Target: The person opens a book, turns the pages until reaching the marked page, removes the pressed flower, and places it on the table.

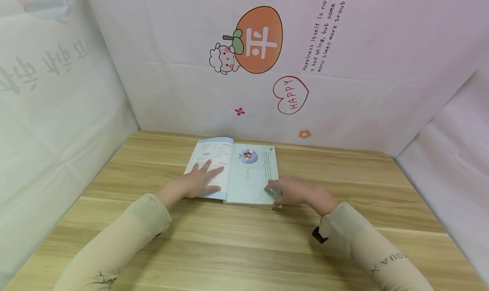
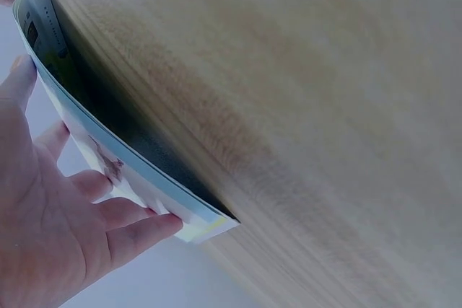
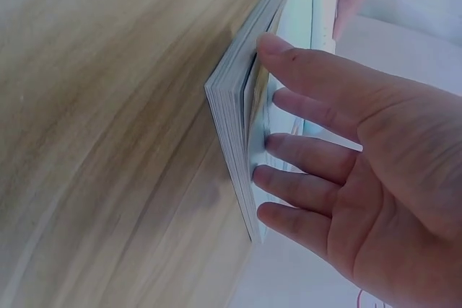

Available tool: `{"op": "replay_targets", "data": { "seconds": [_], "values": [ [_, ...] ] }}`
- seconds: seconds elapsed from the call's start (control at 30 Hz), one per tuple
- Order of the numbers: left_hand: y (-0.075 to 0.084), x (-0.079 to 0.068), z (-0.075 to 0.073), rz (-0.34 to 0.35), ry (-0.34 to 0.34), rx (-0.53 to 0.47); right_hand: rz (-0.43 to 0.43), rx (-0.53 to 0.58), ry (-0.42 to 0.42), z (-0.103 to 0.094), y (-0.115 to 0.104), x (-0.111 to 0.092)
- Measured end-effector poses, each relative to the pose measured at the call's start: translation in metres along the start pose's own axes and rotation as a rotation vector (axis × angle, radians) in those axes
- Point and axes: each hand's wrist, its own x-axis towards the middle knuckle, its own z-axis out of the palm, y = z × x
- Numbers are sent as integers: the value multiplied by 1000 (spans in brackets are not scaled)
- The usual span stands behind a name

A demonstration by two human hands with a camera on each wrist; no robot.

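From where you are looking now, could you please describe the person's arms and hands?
The left sleeve and right sleeve are long and pale cream, with greyish cuffs. Dark print marks both, with letters on the right. A black item shows beside the right cuff. The left hand and right hand are gloveless.

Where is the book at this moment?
In the head view, the book lies open near the far edge of the table, just below the picture's centre, with the left grip on its left page and the right grip at its lower right corner.
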Motion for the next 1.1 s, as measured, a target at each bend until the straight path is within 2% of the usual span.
{"op": "replay_targets", "data": {
  "seconds": [0.5,0.77,1.1],
  "values": [
    [0,-2,-2,-2,-7,-20,-24,-29,-24,-3,7,-7],
    [0,-3,-3,3,-1,-40,-30,-10,5,-2,10,-11],
    [1,-3,-4,-20,-15,-33,-93,-27,85,3,16,-6]
  ]
}}
